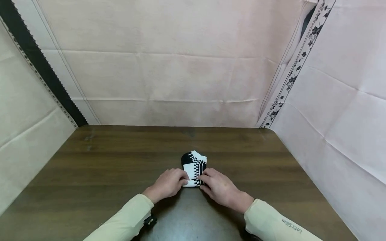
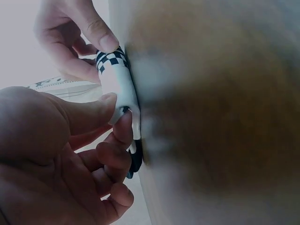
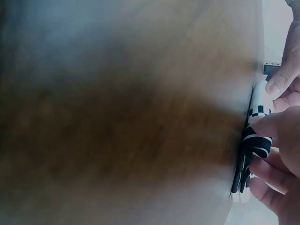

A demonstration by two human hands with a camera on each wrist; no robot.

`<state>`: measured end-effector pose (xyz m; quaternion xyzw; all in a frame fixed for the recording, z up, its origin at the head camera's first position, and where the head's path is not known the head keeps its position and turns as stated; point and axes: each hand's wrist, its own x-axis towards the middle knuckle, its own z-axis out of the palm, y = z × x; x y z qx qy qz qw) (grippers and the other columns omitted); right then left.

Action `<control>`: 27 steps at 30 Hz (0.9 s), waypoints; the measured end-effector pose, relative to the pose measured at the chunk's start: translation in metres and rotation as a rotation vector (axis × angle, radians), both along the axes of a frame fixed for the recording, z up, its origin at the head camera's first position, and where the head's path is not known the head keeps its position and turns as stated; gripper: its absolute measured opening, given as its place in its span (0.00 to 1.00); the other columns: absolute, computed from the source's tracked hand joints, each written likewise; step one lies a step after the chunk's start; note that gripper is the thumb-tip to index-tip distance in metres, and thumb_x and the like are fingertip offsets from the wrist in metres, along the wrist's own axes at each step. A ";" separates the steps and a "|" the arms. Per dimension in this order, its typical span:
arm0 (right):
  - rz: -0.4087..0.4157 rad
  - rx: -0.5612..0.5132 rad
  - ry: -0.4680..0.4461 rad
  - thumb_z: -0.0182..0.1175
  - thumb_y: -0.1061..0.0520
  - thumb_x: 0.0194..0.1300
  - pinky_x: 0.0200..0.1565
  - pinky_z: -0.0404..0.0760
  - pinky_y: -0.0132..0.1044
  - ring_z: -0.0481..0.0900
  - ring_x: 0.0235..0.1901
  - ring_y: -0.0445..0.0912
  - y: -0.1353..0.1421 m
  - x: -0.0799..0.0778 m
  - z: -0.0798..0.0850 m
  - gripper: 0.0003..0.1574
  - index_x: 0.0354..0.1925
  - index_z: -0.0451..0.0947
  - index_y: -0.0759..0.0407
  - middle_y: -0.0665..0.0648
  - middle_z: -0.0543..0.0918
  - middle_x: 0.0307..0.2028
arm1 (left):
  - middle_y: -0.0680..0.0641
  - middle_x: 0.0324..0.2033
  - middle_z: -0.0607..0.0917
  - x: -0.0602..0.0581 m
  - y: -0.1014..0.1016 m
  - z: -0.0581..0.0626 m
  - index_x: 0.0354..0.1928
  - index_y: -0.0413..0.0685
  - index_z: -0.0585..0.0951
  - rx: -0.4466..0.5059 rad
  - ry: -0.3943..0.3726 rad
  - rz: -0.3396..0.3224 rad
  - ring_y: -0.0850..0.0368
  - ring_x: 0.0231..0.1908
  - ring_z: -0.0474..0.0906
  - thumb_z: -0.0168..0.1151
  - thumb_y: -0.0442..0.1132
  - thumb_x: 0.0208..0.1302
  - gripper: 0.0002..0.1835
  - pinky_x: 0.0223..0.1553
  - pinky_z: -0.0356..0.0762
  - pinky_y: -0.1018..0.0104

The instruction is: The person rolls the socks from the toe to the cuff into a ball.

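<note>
A pair of black-and-white socks with checkered bands lies on the wooden table in front of me, its near end folded over into a roll. My left hand pinches the left end of this roll between thumb and fingers. At the right end, my right hand grips the fold the same way. The left wrist view shows the white rolled edge under both thumbs. Layered black fabric shows beside the right fingers in the right wrist view.
The brown wooden table extends around the socks on all sides. White cloth walls stand behind it and at both sides, with a floral strip at the right corner and a dark band at the left.
</note>
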<state>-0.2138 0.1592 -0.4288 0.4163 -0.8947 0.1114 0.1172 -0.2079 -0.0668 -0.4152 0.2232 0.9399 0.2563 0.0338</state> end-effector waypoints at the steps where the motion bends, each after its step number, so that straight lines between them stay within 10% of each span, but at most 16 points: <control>1: 0.010 -0.002 0.021 0.71 0.56 0.64 0.44 0.79 0.37 0.76 0.42 0.43 0.000 -0.001 0.001 0.15 0.49 0.84 0.55 0.51 0.79 0.44 | 0.55 0.32 0.83 -0.001 -0.001 0.000 0.36 0.48 0.86 0.000 -0.001 0.001 0.59 0.33 0.76 0.66 0.36 0.68 0.03 0.41 0.77 0.56; 19: -0.012 0.023 0.004 0.70 0.60 0.64 0.45 0.80 0.36 0.78 0.41 0.43 -0.004 0.001 -0.002 0.11 0.46 0.85 0.54 0.50 0.81 0.41 | 0.53 0.33 0.82 0.000 0.000 0.002 0.41 0.48 0.87 0.063 -0.112 0.059 0.58 0.33 0.74 0.65 0.35 0.68 0.04 0.39 0.77 0.58; 27: -0.038 0.019 -0.010 0.67 0.60 0.67 0.44 0.80 0.36 0.78 0.41 0.43 -0.006 0.002 -0.001 0.12 0.49 0.85 0.54 0.51 0.80 0.43 | 0.54 0.33 0.76 0.006 0.005 0.007 0.37 0.52 0.84 0.078 -0.025 0.084 0.57 0.33 0.72 0.76 0.39 0.58 0.09 0.36 0.73 0.60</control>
